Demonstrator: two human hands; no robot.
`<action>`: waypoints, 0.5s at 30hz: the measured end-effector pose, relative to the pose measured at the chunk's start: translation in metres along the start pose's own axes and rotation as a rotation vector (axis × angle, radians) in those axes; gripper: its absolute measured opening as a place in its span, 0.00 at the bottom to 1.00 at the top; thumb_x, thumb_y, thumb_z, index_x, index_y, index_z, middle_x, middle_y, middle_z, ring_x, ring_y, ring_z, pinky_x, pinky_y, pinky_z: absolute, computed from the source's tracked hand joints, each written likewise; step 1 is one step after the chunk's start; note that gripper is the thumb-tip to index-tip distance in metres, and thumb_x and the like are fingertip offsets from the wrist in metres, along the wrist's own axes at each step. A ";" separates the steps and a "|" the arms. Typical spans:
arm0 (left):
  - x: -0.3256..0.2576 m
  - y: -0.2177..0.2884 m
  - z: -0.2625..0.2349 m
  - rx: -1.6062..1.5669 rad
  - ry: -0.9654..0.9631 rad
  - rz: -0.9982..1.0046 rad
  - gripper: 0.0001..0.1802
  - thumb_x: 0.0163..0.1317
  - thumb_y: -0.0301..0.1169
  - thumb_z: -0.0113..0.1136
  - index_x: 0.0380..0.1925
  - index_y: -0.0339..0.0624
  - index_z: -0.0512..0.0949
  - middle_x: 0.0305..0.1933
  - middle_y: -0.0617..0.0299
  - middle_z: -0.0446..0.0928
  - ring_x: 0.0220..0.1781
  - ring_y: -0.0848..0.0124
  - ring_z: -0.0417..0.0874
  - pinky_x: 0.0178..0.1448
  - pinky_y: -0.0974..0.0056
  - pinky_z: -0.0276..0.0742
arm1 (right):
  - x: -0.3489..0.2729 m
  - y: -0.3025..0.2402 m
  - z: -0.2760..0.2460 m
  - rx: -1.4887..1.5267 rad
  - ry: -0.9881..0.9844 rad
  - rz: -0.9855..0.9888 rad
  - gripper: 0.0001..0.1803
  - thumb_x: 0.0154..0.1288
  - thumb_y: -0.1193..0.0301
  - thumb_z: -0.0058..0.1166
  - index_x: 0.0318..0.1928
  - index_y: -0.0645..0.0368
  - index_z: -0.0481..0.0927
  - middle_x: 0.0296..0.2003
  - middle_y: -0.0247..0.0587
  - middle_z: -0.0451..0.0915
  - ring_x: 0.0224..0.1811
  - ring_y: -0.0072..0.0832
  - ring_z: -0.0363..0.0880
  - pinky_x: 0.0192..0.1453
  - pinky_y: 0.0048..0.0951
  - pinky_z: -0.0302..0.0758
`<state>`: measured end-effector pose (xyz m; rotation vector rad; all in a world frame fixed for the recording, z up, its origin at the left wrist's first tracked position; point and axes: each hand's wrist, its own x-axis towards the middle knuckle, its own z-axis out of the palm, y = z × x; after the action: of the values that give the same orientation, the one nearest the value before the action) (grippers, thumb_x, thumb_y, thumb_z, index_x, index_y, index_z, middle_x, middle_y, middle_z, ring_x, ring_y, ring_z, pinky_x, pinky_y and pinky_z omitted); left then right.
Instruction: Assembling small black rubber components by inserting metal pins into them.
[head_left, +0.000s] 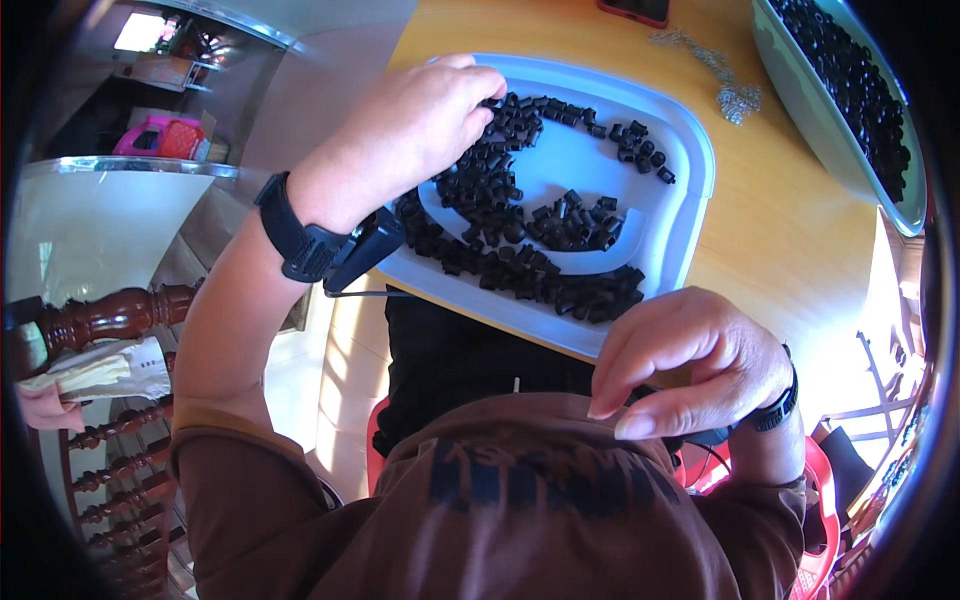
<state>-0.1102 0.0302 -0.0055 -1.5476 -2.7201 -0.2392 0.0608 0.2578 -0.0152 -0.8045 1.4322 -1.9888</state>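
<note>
A shallow white tray (697,160) on the table holds many small black cylindrical plastic parts (480,185), heaped mostly toward its left and near sides. My left hand (425,120) reaches over the tray's far left part, its thumb and fingers closed around a small black part at the pile. A curved white edge (600,260) inside the tray borders a smaller cluster of parts. Close to my body, by the tray's near right corner, my right hand (700,360) hangs with bent fingers and the thumb apart from them. Nothing shows in it.
A deeper pale container (815,115) full of similar black parts stands at the far right. Small silvery metal pieces (738,100) lie on the wooden table (790,240), with a red-edged phone (640,10) beyond. Left of me is a dark wooden turned railing (115,318).
</note>
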 end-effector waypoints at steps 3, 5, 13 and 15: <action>0.001 -0.001 0.005 -0.026 0.004 -0.035 0.11 0.57 0.27 0.56 0.39 0.36 0.74 0.36 0.53 0.75 0.34 0.57 0.77 0.41 0.59 0.73 | -0.001 0.002 0.003 0.039 0.031 0.038 0.10 0.53 0.76 0.64 0.35 0.67 0.81 0.33 0.47 0.81 0.38 0.36 0.81 0.41 0.30 0.75; 0.005 0.000 0.004 -0.011 -0.050 -0.075 0.10 0.57 0.27 0.56 0.39 0.36 0.74 0.35 0.52 0.74 0.33 0.57 0.77 0.40 0.59 0.72 | -0.001 0.004 0.003 0.052 0.058 0.018 0.10 0.53 0.76 0.64 0.35 0.67 0.81 0.33 0.47 0.81 0.37 0.36 0.80 0.41 0.29 0.74; -0.008 0.061 -0.034 -0.546 -0.034 -0.297 0.14 0.52 0.21 0.60 0.41 0.37 0.77 0.31 0.62 0.72 0.29 0.75 0.74 0.33 0.72 0.69 | -0.005 0.005 0.009 0.127 0.521 -0.056 0.09 0.58 0.76 0.58 0.40 0.67 0.80 0.35 0.45 0.80 0.38 0.29 0.78 0.45 0.26 0.73; -0.015 0.081 -0.043 -0.539 0.025 -0.146 0.16 0.52 0.20 0.60 0.43 0.38 0.78 0.34 0.62 0.72 0.30 0.76 0.74 0.33 0.73 0.69 | -0.002 0.000 0.016 0.238 0.625 -0.014 0.12 0.59 0.76 0.58 0.43 0.66 0.78 0.37 0.44 0.79 0.39 0.29 0.78 0.47 0.27 0.74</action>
<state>-0.0365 0.0527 0.0463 -1.4039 -2.8996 -1.0592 0.0742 0.2490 -0.0110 -0.0785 1.4554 -2.4886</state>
